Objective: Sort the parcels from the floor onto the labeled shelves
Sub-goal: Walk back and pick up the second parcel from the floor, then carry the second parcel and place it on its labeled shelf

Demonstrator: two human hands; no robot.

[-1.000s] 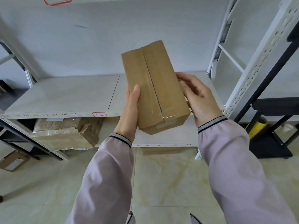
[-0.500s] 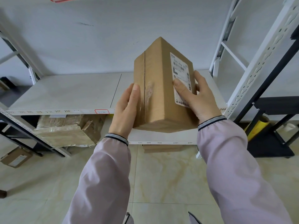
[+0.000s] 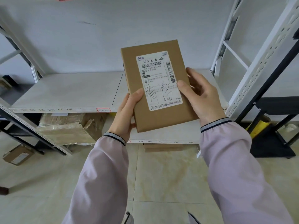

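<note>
Facing up: parcel [image 3: 161, 120] label [image 3: 159, 81]

A single head-mounted wide-angle view is provided, directed forward and downward. The shelf [image 3: 68, 92] is faced from close range; the floor [image 3: 161, 175] is seen near, the wall [image 3: 129, 21] far.

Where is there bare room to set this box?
The upper shelf is bare from its left post to the box. The lower shelf is bare under the hands, crowded at left with taped parcels.
</note>
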